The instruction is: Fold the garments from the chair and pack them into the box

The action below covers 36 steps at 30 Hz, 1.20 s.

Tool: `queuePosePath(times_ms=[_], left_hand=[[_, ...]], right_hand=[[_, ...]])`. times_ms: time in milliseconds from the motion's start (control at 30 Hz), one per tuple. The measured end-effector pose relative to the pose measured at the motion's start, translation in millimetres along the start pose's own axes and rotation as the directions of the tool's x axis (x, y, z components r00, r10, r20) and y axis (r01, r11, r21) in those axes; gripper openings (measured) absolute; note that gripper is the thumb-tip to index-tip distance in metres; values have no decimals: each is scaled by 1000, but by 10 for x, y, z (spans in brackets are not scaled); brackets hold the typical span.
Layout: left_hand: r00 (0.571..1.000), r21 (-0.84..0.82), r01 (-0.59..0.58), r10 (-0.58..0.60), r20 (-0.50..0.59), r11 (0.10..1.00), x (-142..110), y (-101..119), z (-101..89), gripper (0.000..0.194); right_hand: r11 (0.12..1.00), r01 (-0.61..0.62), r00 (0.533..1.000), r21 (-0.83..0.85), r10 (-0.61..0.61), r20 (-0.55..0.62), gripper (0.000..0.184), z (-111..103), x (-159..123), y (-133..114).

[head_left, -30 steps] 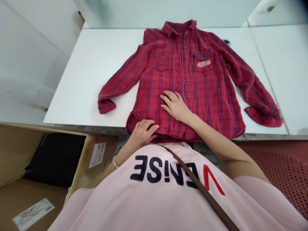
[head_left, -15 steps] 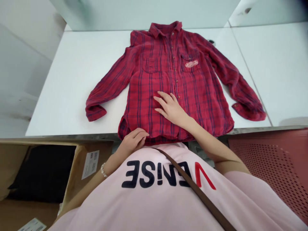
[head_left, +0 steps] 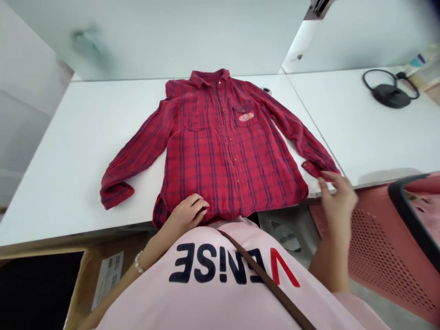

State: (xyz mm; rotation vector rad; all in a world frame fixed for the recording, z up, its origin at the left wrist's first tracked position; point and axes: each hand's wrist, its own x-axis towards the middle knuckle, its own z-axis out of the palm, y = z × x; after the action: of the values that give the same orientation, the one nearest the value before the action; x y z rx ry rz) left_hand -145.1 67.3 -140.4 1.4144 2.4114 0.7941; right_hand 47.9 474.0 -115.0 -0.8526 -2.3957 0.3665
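Observation:
A red plaid button-up shirt (head_left: 220,151) lies front up on the white table (head_left: 68,156), collar at the far side, both sleeves spread outward. My left hand (head_left: 187,214) rests on the shirt's lower hem near the table's front edge, fingers curled loosely and pressing the cloth. My right hand (head_left: 337,197) hovers off the table's front edge, fingers apart, just below the cuff of the right-side sleeve (head_left: 314,166). It holds nothing.
A second white table (head_left: 364,128) adjoins on the right, carrying a black round device with a looped cable (head_left: 390,94). A red perforated chair (head_left: 385,247) stands at the right. An open cardboard box (head_left: 99,284) sits low on the left. A partition wall runs behind the tables.
My right hand has left the middle of the shirt and swung right to the sleeve cuff. My left hand stays on the hem. The view has shifted right and up.

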Motion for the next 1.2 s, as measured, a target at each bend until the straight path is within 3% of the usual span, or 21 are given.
queuePosePath(times_ms=[100,167,233,300,400,467,567,633,700,767,833,933,1000,1033,1067,1100,1200], left_hand=[[993,-62,61,-54,101,996,64,0,-74,23],[988,-119,88,-72,135,989,101,-8,-119,23],[985,-184,104,-76,153,977,133,-21,-163,23],[982,-236,117,-76,175,965,163,-30,-215,23],[979,-278,126,-74,191,952,229,-35,-322,25],[982,-295,113,-60,182,949,301,-35,-407,25],[987,-323,73,-21,162,944,469,-37,-525,25],[988,-346,38,16,151,938,616,-34,-579,23],[989,-386,0,58,139,923,784,-11,-609,21],[987,-457,-24,94,131,889,957,43,-612,18],[987,-559,-14,102,127,829,1120,131,-586,15],[991,-763,41,71,113,646,1315,297,-487,23],[992,-902,87,45,116,424,1397,387,-389,31],[991,-951,114,37,130,288,1423,413,-337,35],[988,-978,147,30,153,150,1440,424,-285,39],[983,-983,183,18,183,22,1450,420,-235,42],[954,-940,261,-92,287,-220,1446,330,-117,44]], right_hand=[[974,-125,975,-189,85,-203,52,-60,271,606],[961,-176,970,-212,133,-202,52,-4,405,896],[954,-229,968,-192,202,-151,38,68,516,1069],[940,-302,953,-157,293,-80,25,110,623,1151],[913,-393,919,-107,395,0,27,81,810,1195],[896,-438,898,-65,435,-57,25,12,967,1198],[876,-478,837,60,476,-270,23,-122,1244,1108],[891,-391,787,233,454,-417,22,-214,1425,929],[889,-178,759,421,396,-516,23,-297,1565,637],[839,36,762,543,328,-558,22,-360,1632,255],[771,143,800,621,280,-531,19,-385,1607,-176],[720,96,913,687,211,-349,22,-318,1406,-824],[726,8,993,688,78,-94,24,-199,1199,-1213],[734,-10,999,679,-27,44,25,-121,1090,-1385],[740,-6,976,673,-144,166,25,-33,986,-1535],[734,11,922,679,-271,278,26,62,897,-1661],[665,-6,627,747,-579,521,31,362,800,-1850]])
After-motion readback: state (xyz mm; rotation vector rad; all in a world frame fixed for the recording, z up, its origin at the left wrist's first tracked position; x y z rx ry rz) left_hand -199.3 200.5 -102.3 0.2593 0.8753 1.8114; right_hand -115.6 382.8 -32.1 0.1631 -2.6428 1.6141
